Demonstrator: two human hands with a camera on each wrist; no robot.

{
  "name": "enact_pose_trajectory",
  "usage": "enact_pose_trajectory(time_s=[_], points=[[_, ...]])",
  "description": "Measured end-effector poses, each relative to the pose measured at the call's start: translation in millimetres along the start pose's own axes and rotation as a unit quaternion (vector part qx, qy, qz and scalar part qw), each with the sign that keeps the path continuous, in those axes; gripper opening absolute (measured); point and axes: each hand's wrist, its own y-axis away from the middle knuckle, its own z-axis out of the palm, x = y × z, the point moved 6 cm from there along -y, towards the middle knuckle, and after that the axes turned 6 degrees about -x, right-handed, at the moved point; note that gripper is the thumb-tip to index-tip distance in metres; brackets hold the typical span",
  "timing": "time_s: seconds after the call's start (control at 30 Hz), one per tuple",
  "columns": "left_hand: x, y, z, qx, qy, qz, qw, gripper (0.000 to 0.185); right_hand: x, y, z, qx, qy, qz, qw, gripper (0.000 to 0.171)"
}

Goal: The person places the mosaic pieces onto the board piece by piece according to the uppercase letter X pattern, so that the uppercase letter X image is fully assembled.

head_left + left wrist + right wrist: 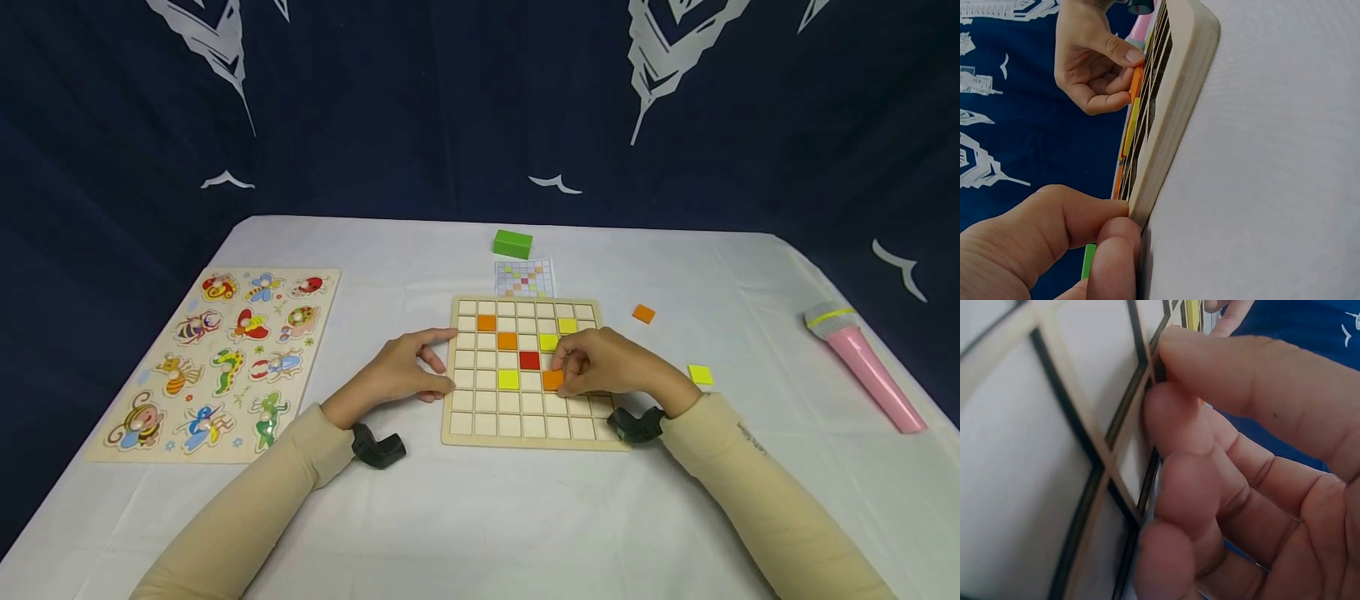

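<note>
We are in the middle of filling the grid board [525, 433] with coloured tiles: our right hand [611, 362] pinches an orange tile [552, 380] between thumb and fingertips and is setting it into a cell right of centre on the board, just below the red tile [529, 360]. Our left hand [401, 371] rests at the board's left edge, thumb and fingers curled against the wooden rim to steady it; the left wrist view shows this grip on the edge clearly. By our judgement the placing step is nearly complete, and the next move calls for pressing the tile flat, letting go, and reaching for a loose tile, perhaps the spare orange tile [643, 313] or the yellow tile [701, 374] at right. The tabletop [480, 517] wears a white cloth, with an insect puzzle [217, 362] at left, a pattern card [524, 277] and green block [512, 243] behind the board, a pink microphone [862, 362] at far right, and a dark blue curtain [420, 100] behind.
</note>
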Motion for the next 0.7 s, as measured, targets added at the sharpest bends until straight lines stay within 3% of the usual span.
enact_pose_trajectory(time_s=[0.37, 0.7], points=[[3.0, 0.9, 0.1, -0.002, 0.006, -0.001, 1.0000, 0.085, -0.2, 3.7, -1.8, -0.005, -0.009, -0.010, 1.000, 0.020], [2.3, 1.3, 1.2, -0.002, 0.007, -0.001, 1.0000, 0.084, 7.6, 23.4, -17.0, 0.043, -0.035, -0.047, 0.997, 0.019]])
